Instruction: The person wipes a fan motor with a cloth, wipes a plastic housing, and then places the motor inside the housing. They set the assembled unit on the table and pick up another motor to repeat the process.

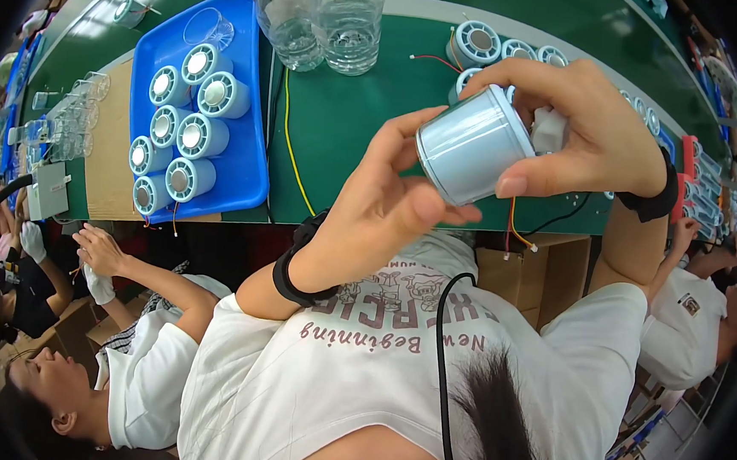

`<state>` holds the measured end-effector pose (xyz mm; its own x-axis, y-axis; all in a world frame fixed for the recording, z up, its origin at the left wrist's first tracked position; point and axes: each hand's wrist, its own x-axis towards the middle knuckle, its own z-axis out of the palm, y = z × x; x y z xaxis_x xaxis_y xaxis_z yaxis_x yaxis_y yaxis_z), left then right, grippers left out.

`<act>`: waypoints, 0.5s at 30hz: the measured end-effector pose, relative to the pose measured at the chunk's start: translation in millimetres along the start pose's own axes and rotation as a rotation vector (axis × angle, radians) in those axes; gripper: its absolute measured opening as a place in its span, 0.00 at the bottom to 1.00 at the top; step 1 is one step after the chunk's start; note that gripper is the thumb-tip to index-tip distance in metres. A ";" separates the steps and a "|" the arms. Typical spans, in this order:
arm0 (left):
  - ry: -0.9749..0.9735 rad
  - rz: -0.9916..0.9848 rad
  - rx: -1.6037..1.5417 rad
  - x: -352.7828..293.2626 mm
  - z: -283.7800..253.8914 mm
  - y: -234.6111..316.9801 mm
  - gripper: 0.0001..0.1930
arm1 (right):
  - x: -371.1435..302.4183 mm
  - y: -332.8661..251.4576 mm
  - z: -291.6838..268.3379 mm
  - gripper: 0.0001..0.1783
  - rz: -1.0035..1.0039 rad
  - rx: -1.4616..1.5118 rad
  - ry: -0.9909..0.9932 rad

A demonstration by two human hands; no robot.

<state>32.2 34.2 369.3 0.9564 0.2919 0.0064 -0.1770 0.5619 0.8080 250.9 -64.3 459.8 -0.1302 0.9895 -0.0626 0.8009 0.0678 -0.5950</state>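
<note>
Over the table, both my hands hold a light blue cylindrical motor housing [474, 148], tilted, with a shiny clear rim at its lower left end. My right hand [593, 130] grips its upper right end, fingers over the top and thumb on the near side. Fingers of my left hand [388, 193] curl around the other end, partly hidden behind it. Between my right fingers and palm sits a white piece [550, 130] that I cannot make out fully. Red and yellow wires [516, 227] hang below the housing.
A blue tray [257, 167] at left carries several similar housings and a clear cup [209, 28]. Two clear plastic bottles [346, 28] stand at the back. More housings [477, 41] lie behind my right hand. Clear cups [82, 112] cluster far left. Co-workers sit on both sides.
</note>
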 end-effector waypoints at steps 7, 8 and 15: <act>0.048 -0.215 -0.193 2.4 2.5 0.0 0.35 | -13.0 -3.3 13.6 0.45 0.137 0.233 0.134; 0.070 0.025 0.062 3.5 2.4 -5.0 0.35 | -14.2 -2.2 14.3 0.45 0.153 0.274 0.181; 0.127 0.817 0.911 16.0 -18.2 -21.1 0.34 | -16.8 -2.0 18.5 0.45 0.171 0.255 0.090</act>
<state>47.0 41.1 341.6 0.6023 0.4058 0.6874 -0.4380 -0.5519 0.7096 240.6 -83.4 447.2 0.0549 0.9919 -0.1148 0.6329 -0.1235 -0.7643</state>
